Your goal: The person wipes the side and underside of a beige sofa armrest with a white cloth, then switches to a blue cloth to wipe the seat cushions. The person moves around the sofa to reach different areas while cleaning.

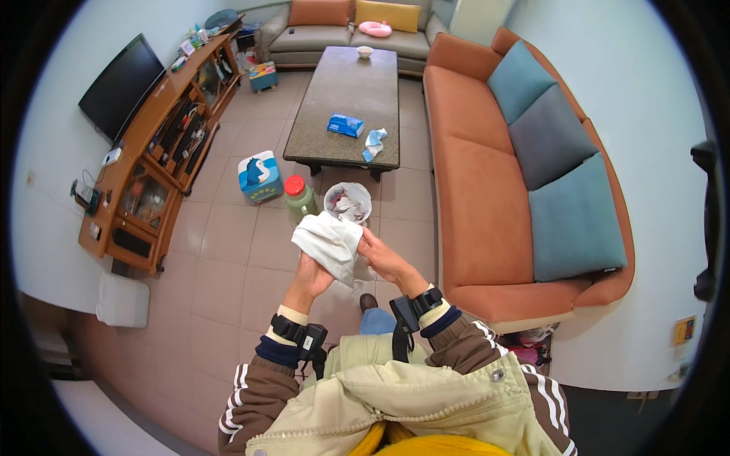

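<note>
Between my two hands is a folded white cloth (331, 245), held out in front of me at about waist height. My left hand (314, 276) supports it from below, with the fingers hidden beneath the fabric. At its right edge my right hand (381, 254) pinches the cloth between thumb and fingers. Just beyond the cloth, on the tiled floor, stand a green flask with a red lid (300, 199) and a white waste bin (365, 218) lined with a bag and holding crumpled tissues. The cloth partly covers the flask's lower part.
Ahead stands a long stone-topped coffee table (353, 85) with a blue tissue pack (345, 125), a crumpled blue-and-white wrapper (374, 145) and a bowl (365, 52). A penguin-print stool (260, 176) is left of the flask. An orange sofa (485, 211) lines the right, a wooden TV cabinet (137, 176) the left.
</note>
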Demonstrator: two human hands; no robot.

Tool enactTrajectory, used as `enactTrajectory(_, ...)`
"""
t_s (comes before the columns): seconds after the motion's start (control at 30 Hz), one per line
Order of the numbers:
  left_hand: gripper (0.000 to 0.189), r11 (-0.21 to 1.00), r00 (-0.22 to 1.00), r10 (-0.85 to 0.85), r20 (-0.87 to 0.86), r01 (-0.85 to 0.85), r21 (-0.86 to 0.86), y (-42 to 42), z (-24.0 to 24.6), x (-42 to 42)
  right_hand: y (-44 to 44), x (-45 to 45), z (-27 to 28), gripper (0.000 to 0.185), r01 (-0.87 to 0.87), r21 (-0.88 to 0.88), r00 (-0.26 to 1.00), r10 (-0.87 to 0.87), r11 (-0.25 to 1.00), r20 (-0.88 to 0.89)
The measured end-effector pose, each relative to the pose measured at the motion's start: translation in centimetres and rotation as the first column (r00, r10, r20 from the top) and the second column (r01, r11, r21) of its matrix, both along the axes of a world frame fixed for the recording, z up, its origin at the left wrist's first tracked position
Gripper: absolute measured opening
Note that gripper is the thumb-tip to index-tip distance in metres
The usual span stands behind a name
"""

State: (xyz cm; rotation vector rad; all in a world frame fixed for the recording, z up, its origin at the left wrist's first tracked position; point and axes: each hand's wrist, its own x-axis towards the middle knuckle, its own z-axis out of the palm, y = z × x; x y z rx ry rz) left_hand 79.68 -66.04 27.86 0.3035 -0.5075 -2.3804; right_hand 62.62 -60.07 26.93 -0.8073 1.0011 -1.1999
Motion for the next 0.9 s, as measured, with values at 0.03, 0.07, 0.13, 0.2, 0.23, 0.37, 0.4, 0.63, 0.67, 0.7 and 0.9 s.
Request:
enactTrajectory(0.03, 0.055, 1.0, 1.0, -0.016, 0.008, 0.016, -0.018, -0.9, 0.2, -1.4, -0.7, -1.3, 0.1, 0.061, 0.019, -0.045, 0.999, -0.017, 0.999, 0.039)
enactTrajectory(0.07, 0.056, 0.999, 1.0, -0.029, 0.012, 0.029, -0.036, -1.8, 0.4, -2.9, -1.4, -2.7, 0.2, 0.058, 0.023, -0.042, 0.994, -0.019, 0.999, 0.104)
enactTrajectory(0.13, 0.057, 0.999, 0.999, -0.041, -0.001, 0.041, 0.013, -2.9, 0.8, -5.4, -2.3, -5.4, 0.5, 0.053, 0.024, -0.022, 0.972, -0.018, 0.999, 0.233)
enactTrajectory(0.2, 0.058, 0.998, 0.999, -0.047, -0.01, 0.048, 0.041, -3.7, 1.2, -7.3, -2.9, -7.7, 0.7, 0.046, 0.022, -0.022, 0.966, -0.016, 1.0, 0.257)
enactTrajectory(0.23, 0.058, 0.997, 0.998, -0.057, -0.007, 0.057, 0.046, -4.0, 1.3, -8.0, -3.3, -8.6, 0.6, 0.042, 0.022, -0.021, 0.962, -0.015, 1.0, 0.272)
enactTrajectory(0.37, 0.054, 0.993, 0.994, -0.102, -0.048, 0.105, 0.059, -5.2, 0.3, -8.9, -4.4, -11.0, -0.2, 0.031, 0.225, 0.02, 0.893, -0.214, 0.974, 0.397)
enactTrajectory(0.4, 0.054, 0.99, 0.997, -0.076, 0.014, 0.073, 0.119, -5.7, -0.1, -8.9, -4.8, -11.5, -0.5, 0.03, 0.271, 0.016, 0.851, -0.248, 0.962, 0.463)
enactTrajectory(0.63, 0.06, 0.978, 0.89, -0.091, 0.446, -0.004, 0.207, -7.1, -2.4, -8.5, -6.7, -11.3, -2.3, 0.034, 0.219, -0.002, 0.832, -0.186, 0.976, 0.523)
enactTrajectory(0.67, 0.074, 0.98, 0.812, -0.112, 0.573, -0.006, 0.2, -6.7, -2.2, -8.2, -6.9, -10.9, -2.4, 0.034, 0.191, 0.01, 0.849, -0.17, 0.981, 0.499)
enactTrajectory(0.7, 0.072, 0.997, 0.737, -0.021, 0.676, -0.035, 0.069, -6.6, -2.1, -8.2, -7.1, -10.5, -2.5, 0.034, 0.195, 0.01, 0.843, -0.173, 0.981, 0.509)
enactTrajectory(0.9, 0.06, 0.936, 0.785, 0.107, 0.611, 0.127, -0.328, -7.8, -2.7, -8.3, -9.0, -7.9, -2.1, 0.035, 0.098, 0.004, 0.846, -0.085, 0.995, 0.527)
